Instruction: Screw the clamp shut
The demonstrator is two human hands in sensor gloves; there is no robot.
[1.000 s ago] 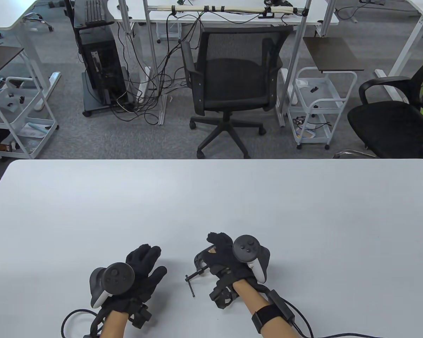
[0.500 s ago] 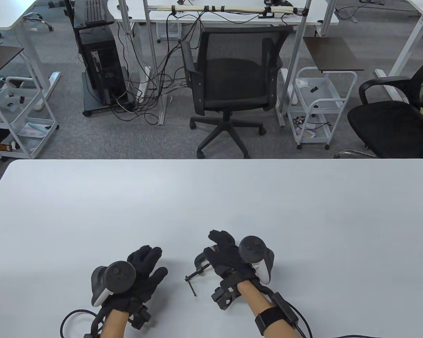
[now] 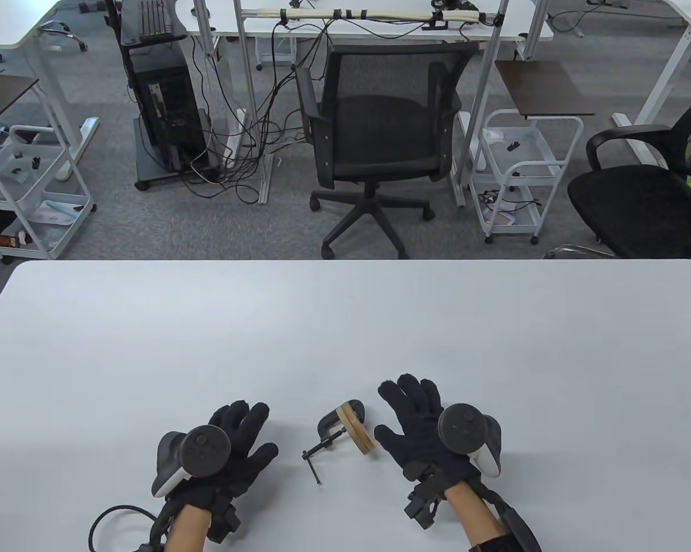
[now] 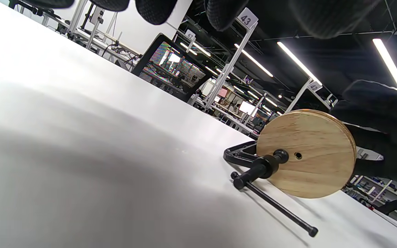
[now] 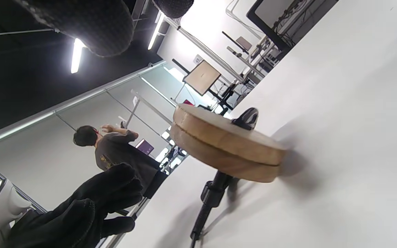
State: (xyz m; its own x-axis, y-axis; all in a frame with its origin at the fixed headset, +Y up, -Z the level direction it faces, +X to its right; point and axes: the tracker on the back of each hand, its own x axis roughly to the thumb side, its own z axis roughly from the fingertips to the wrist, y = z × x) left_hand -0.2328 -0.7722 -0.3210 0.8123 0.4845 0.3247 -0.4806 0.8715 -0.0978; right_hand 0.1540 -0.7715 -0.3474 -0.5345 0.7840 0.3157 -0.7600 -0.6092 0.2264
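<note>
A black C-clamp [image 3: 332, 424] lies on the white table [image 3: 345, 322] between my hands, its jaws closed on two stacked wooden discs [image 3: 357, 431]. Its screw and thin sliding handle bar [image 3: 312, 463] point toward the near left. My left hand [image 3: 239, 440] rests open on the table left of the clamp. My right hand [image 3: 417, 422] lies open with fingers spread just right of the discs, not touching them. The left wrist view shows the disc face [image 4: 305, 153] and screw [image 4: 260, 168]. The right wrist view shows the discs' edges [image 5: 226, 146].
The table's far edge runs across the middle of the table view. Beyond it stand a black office chair [image 3: 380, 132], white carts [image 3: 520, 172] and desks. Glove cables [image 3: 112, 517] trail at the near edge.
My right hand let go of the clamp and moved right, opening its fingers; the wooden discs now show. My left hand shifted slightly right.
</note>
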